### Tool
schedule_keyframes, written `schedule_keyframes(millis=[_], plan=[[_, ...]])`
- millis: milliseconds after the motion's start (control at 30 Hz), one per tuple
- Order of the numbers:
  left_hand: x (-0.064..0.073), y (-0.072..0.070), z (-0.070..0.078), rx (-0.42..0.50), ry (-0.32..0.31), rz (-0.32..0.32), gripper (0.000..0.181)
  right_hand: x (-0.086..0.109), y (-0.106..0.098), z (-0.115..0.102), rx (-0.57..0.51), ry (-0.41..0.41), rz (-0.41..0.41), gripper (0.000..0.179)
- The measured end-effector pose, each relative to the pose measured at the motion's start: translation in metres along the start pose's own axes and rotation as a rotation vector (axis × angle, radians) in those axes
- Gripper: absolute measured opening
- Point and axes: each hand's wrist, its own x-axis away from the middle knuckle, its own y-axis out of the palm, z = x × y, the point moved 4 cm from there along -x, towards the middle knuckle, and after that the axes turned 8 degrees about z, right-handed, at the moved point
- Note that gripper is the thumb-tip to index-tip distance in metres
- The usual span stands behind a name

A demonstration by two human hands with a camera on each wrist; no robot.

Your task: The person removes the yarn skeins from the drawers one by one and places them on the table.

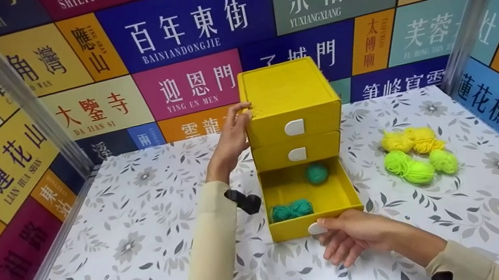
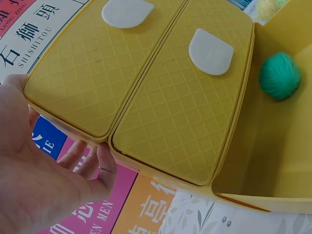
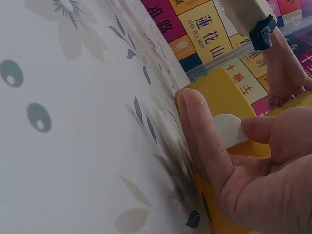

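A yellow three-tier drawer cabinet (image 1: 288, 85) stands on the table with its two upper drawers closed. Its bottom drawer (image 1: 329, 195) is pulled out. Inside lie a teal yarn ball (image 1: 317, 174) towards the back and a teal yarn bundle (image 1: 291, 210) near the front left. My left hand (image 1: 231, 138) grips the cabinet's upper left side, fingers bent over the top edge. Below, at the drawer front, my right hand (image 1: 359, 233) pinches the white handle (image 3: 229, 130), with the thumb against one side of it and the index finger by the other.
Right of the cabinet lie yellow yarn bundles (image 1: 412, 140), a lime green yarn bundle (image 1: 409, 167) and a lime green yarn ball (image 1: 444, 161). A leaf-patterned cloth (image 1: 157, 256) covers the table. Behind it rises a wall of coloured sign panels (image 1: 187, 23), with clear posts at both sides.
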Motion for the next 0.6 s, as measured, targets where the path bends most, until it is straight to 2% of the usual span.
schedule_keyframes(millis=[600], plan=[[0.002, 0.000, 0.001, -0.014, 0.022, -0.005, 0.032, 0.014, 0.004, 0.004, 0.046, 0.008, -0.027, 0.057]])
